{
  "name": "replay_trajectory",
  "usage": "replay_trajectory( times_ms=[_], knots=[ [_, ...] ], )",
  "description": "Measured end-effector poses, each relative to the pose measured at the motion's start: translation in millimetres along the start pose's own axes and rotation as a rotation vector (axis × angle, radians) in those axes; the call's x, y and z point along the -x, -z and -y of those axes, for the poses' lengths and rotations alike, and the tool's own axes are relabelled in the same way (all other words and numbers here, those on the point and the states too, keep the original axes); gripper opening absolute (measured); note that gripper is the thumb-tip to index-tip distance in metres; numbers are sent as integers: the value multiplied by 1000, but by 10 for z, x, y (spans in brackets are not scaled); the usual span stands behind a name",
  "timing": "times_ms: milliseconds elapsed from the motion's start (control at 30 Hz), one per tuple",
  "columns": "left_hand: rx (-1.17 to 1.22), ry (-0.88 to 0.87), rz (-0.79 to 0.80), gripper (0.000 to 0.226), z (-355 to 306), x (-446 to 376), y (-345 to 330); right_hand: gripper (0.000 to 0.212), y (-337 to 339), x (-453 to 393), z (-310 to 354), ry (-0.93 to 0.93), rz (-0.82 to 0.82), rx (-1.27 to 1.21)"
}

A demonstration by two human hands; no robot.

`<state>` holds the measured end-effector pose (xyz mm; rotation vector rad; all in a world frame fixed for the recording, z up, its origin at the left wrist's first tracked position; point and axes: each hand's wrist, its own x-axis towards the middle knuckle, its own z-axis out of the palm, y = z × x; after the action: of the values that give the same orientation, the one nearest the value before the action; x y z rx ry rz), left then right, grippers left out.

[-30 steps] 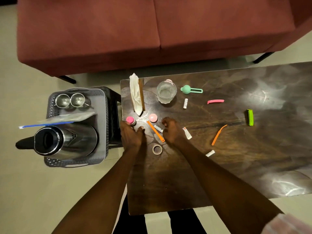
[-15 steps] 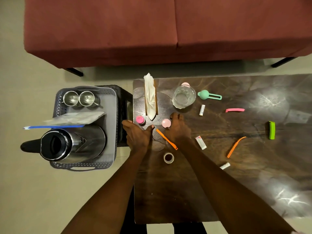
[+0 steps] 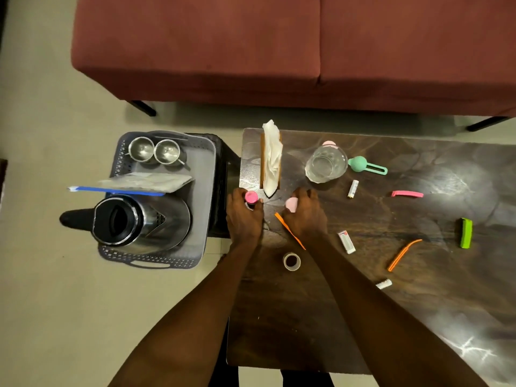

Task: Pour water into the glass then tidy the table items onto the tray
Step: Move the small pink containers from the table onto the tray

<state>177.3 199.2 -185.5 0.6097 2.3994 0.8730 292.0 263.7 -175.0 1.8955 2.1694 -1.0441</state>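
My left hand (image 3: 243,219) curls round a small bottle with a bright pink cap (image 3: 251,196) at the table's left edge. My right hand (image 3: 305,216) grips a pale pink round container (image 3: 291,204) just right of it. An orange stick (image 3: 287,230) lies between and under my hands. The glass (image 3: 325,164) holds water farther back. The grey tray (image 3: 205,191) stands left of the table and carries a steel kettle (image 3: 134,220), two steel cups (image 3: 155,150) and a plastic bag (image 3: 145,182).
On the dark table (image 3: 363,317) are a napkin holder (image 3: 270,159), a tape roll (image 3: 291,261), a green scoop (image 3: 365,166), a pink clip (image 3: 407,194), a green clip (image 3: 465,232), an orange razor (image 3: 403,254) and small white tubes (image 3: 346,241). A red sofa (image 3: 279,51) stands behind.
Both hands moved forward from the table's middle: the left closed on the pink-capped bottle, the right on the pale pink container. The camera shifted left.
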Motion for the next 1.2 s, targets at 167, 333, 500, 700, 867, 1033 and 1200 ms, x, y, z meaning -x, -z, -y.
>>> replay_trajectory(
  times_ms=[167, 333, 500, 700, 867, 1033, 1200],
  knots=[
    [139, 55, -122, 33, 45, 239, 301, 38, 11, 230, 231, 117, -97, -13],
    [188, 145, -390, 37, 332, 494, 787, 42, -137, 408, 717, 348, -63, -9],
    [122, 336, -526, 38, 641, 627, 1140, 38, -404, 461, 1260, 616, 56, 57],
    [14, 376, -393, 34, 876, 632, 1235, 44, -809, 441, 1541, 765, 102, 423],
    [-186, 282, -253, 28, 1015, 502, 1286, 43, -985, 406, 1594, 798, 78, 640],
    [-434, 170, -172, 15, 1130, 411, 1289, 53, -1073, 425, 1607, 771, 81, 715],
    [-564, 179, -136, 11, 1223, 354, 1263, 61, -1158, 438, 1601, 752, 144, 719]
  ],
)
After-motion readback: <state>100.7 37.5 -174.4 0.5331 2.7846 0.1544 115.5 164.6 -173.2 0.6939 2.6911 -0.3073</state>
